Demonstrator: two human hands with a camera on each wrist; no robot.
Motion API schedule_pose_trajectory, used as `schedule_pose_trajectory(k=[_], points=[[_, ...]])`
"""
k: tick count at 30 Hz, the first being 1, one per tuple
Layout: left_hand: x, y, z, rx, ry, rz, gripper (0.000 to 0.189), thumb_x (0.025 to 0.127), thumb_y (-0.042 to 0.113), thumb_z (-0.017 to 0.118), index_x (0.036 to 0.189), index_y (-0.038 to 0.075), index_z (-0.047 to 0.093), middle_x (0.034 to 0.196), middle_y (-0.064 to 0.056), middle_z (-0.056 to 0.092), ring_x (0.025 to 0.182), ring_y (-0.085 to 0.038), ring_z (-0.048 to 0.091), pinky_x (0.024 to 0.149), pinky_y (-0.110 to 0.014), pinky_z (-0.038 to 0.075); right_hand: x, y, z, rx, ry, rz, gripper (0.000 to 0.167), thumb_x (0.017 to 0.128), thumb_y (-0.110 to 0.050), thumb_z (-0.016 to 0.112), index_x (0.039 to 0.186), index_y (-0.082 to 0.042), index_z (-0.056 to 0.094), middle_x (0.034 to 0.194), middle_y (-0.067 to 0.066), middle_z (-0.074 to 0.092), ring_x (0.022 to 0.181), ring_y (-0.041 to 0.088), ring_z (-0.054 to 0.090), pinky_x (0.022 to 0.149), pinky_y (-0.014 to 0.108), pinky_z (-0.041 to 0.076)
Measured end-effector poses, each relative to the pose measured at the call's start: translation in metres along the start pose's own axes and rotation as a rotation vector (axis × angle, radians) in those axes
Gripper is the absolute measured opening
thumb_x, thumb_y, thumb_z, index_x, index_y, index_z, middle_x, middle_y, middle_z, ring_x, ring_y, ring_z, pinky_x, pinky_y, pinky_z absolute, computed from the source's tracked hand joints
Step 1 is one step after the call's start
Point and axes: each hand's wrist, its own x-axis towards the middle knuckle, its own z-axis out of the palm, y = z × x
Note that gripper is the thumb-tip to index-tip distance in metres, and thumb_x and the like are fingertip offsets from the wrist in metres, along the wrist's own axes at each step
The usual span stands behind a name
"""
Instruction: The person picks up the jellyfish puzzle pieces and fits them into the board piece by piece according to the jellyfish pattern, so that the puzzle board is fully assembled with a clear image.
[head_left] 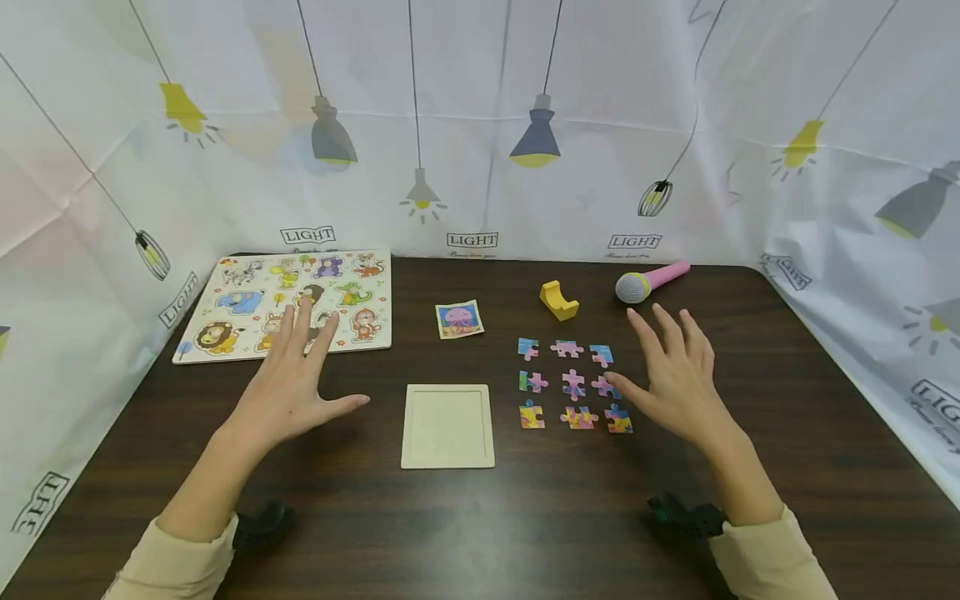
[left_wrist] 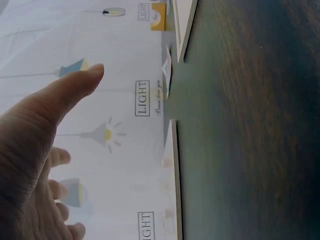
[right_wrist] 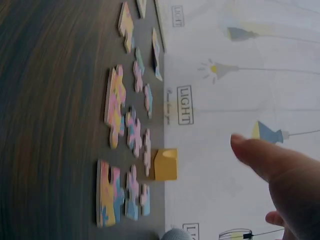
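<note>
My left hand [head_left: 288,387] hovers with spread fingers beside the animal puzzle board [head_left: 352,292], its fingertips overlapping the board's lower edge in the head view. Nothing is in its grasp. On the other side, my right hand [head_left: 678,383] is also spread and holds nothing, its thumb close over the loose jigsaw pieces [head_left: 573,383]. These pink, blue and yellow pieces lie apart in rows; the right wrist view shows them flat on the table. Between the hands lies a square cream puzzle frame [head_left: 448,427] with a raised rim.
A small card with a pink jellyfish picture [head_left: 460,320] lies behind the frame. Farther right are a yellow curved block [head_left: 558,301] and a pink toy microphone [head_left: 652,282]. A white curtain printed with lamps [head_left: 480,125] borders the dark wooden table [head_left: 337,517].
</note>
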Motion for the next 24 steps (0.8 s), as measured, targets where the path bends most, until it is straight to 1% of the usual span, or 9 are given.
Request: schedule_pose_trajectory(k=[3,6,9,12,14,17,19,21,24], points=[[0.003,0.001,0.002,-0.044,-0.014,0.020,0.103,0.076,0.064,0.059,0.148,0.008,0.010,0.151,-0.013,-0.017,0.136,-0.029,-0.015,0.103,-0.059,0.015,0.004,-0.006,0.003,0.012,0.019,0.000,0.080,0.080,-0.039,0.067,0.143,-0.010,0.027,0.143,0.026,0.018,0.132,0.046,0.000,0.098,0.065,0.005],[0.005,0.002,0.006,-0.064,-0.023,0.047,0.098,0.079,0.058,0.061,0.148,0.009,0.010,0.151,-0.017,-0.009,0.138,-0.031,-0.009,0.103,-0.057,0.017,0.008,-0.012,0.008,0.029,0.027,-0.005,0.075,0.081,-0.034,0.068,0.141,-0.008,0.030,0.141,0.027,0.021,0.132,0.047,0.002,0.097,0.066,0.007],[0.005,0.005,0.013,-0.085,-0.035,0.080,0.094,0.081,0.053,0.061,0.149,0.012,0.010,0.152,-0.018,-0.002,0.138,-0.033,-0.002,0.104,-0.055,0.018,0.012,-0.017,0.014,0.041,0.024,-0.011,0.072,0.082,-0.031,0.068,0.140,-0.006,0.033,0.140,0.027,0.023,0.131,0.047,0.005,0.097,0.066,0.009],[0.005,0.009,0.022,-0.132,-0.051,0.115,0.089,0.083,0.050,0.061,0.148,0.010,0.014,0.152,-0.016,0.003,0.138,-0.032,-0.001,0.104,-0.055,0.019,0.017,-0.022,0.021,0.062,0.010,-0.015,0.069,0.082,-0.029,0.068,0.138,-0.005,0.036,0.139,0.027,0.026,0.129,0.047,0.010,0.096,0.065,0.011],[0.005,0.011,0.029,-0.183,-0.080,0.127,0.085,0.085,0.048,0.060,0.147,0.008,0.019,0.152,-0.015,0.005,0.138,-0.032,-0.002,0.103,-0.054,0.020,0.022,-0.026,0.025,0.077,0.000,-0.021,0.068,0.082,-0.028,0.068,0.137,-0.004,0.037,0.138,0.027,0.028,0.128,0.047,0.014,0.096,0.065,0.013],[0.004,0.015,0.037,-0.277,-0.144,0.115,0.079,0.087,0.047,0.057,0.146,0.007,0.022,0.152,-0.015,0.006,0.138,-0.032,-0.002,0.102,-0.055,0.022,0.028,-0.034,0.031,0.102,-0.021,-0.027,0.064,0.084,-0.029,0.066,0.135,-0.003,0.040,0.136,0.026,0.032,0.125,0.046,0.019,0.095,0.064,0.015],[0.004,0.016,0.042,-0.328,-0.179,0.102,0.079,0.087,0.049,0.056,0.146,0.009,0.022,0.152,-0.014,0.007,0.138,-0.031,-0.003,0.102,-0.055,0.023,0.032,-0.038,0.034,0.119,-0.034,-0.031,0.061,0.084,-0.029,0.065,0.134,-0.002,0.042,0.134,0.025,0.034,0.123,0.045,0.022,0.095,0.063,0.017],[0.004,0.018,0.046,-0.372,-0.199,0.098,0.080,0.086,0.050,0.056,0.146,0.009,0.022,0.152,-0.014,0.009,0.138,-0.031,-0.003,0.102,-0.055,0.023,0.036,-0.042,0.038,0.142,-0.055,-0.023,0.059,0.085,-0.029,0.064,0.133,-0.001,0.043,0.133,0.024,0.036,0.122,0.044,0.024,0.095,0.062,0.018],[0.003,0.021,0.053,-0.410,-0.217,0.110,0.084,0.084,0.052,0.058,0.146,0.009,0.023,0.152,-0.013,0.011,0.139,-0.029,-0.002,0.102,-0.055,0.023,0.043,-0.046,0.044,0.171,-0.086,-0.010,0.058,0.086,-0.029,0.064,0.132,-0.001,0.044,0.131,0.024,0.039,0.120,0.043,0.027,0.094,0.061,0.020]])
